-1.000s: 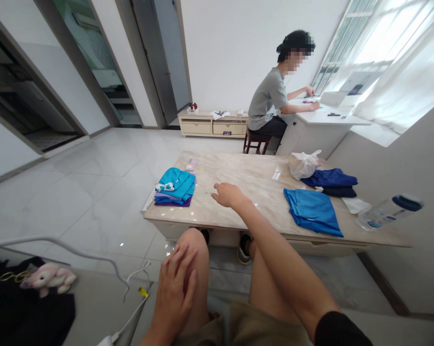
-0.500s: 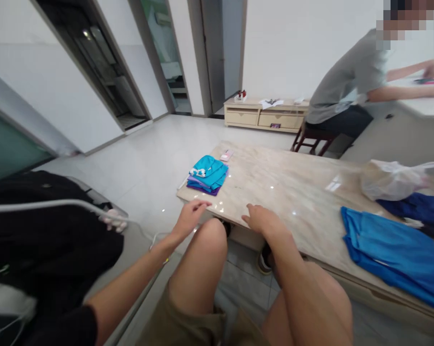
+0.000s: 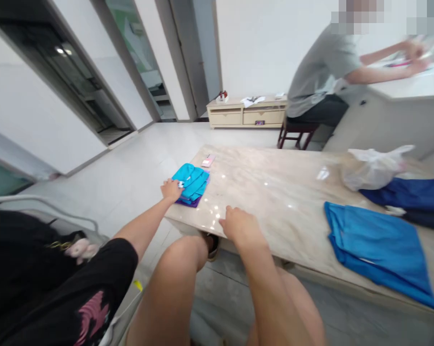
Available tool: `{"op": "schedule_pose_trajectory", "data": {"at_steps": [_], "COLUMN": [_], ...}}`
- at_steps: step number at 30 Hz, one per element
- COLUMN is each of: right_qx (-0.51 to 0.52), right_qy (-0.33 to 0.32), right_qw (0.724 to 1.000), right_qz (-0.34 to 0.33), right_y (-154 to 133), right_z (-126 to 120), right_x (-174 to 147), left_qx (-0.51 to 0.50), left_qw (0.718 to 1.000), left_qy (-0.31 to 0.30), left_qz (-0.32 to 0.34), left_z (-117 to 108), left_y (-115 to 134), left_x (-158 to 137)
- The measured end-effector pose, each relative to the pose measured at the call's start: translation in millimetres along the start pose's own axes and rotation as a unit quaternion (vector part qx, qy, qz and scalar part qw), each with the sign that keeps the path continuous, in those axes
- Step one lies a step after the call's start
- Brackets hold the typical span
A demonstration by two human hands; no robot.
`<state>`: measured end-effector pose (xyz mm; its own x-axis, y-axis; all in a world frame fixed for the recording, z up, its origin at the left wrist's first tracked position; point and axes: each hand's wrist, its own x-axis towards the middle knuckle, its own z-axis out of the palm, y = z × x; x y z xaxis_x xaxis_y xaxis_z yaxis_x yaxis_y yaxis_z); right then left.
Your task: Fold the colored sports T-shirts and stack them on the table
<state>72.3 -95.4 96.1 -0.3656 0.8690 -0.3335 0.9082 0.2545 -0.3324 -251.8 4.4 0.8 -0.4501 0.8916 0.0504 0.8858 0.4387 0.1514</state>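
Note:
My left hand [image 3: 171, 190] reaches to the left side of a small stack of folded clothes, its fingers lying on the bright blue top garment [image 3: 192, 179] beside a white drawstring. The fingers look stretched rather than wrapped round the cloth. Purple fabric [image 3: 192, 203] shows at the bottom of the stack. My right hand [image 3: 239, 224] hovers by the front edge of the marble-topped table [image 3: 267, 192], holding nothing, thumb and index finger apart. To its right lies a larger folded blue garment [image 3: 379, 245].
Behind the stack lies a pink phone-like item [image 3: 208, 160]. A white plastic bag [image 3: 371, 168] and a dark blue garment [image 3: 415, 199] sit on the table's right. Beyond, a person in grey [image 3: 321, 67] sits at a white counter [image 3: 411, 86]. A low cabinet [image 3: 246, 115] stands by the wall.
My left hand has moved forward and left from the table's edge onto the clothes stack. My right hand stays near the edge. The view has shifted somewhat.

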Motion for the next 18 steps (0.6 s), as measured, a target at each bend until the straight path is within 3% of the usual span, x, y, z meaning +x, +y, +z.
{"op": "schedule_pose_trajectory", "data": {"at_steps": [5,8,10,12,14,16,18], "right_qx": [0.01,0.001,-0.006,-0.008,-0.001,0.013,0.035], "right_qy": [-0.002,-0.009,-0.001,0.043,0.126,0.221,0.307], "right_qw": [1.0,1.0,1.0,0.999,0.991,0.974,0.949], "right_qz": [0.021,0.029,0.028,0.032,0.043,0.052,0.066], "right_y": [2,6,9,14,22,33,45], "right_z": [-18,-16,-12,-9,-9,-13,-19], "right_x": [-1,-2,-2,1,5,9,12], "left_qx": [-0.065,-0.163,-0.25,-0.36,-0.478,-0.579,-0.647], "left_qw": [0.995,0.979,0.958,0.916,0.848,0.778,0.728], "left_qy": [0.058,0.1,0.136,0.153,0.148,0.122,0.074], "left_qz": [-0.051,-0.066,-0.012,0.09,0.174,0.212,0.214], "left_z": [4,-18,-42,-69,-94,-110,-114], "left_y": [1,26,52,81,110,135,154], "left_x": [29,31,20,0,-27,-55,-80]}}
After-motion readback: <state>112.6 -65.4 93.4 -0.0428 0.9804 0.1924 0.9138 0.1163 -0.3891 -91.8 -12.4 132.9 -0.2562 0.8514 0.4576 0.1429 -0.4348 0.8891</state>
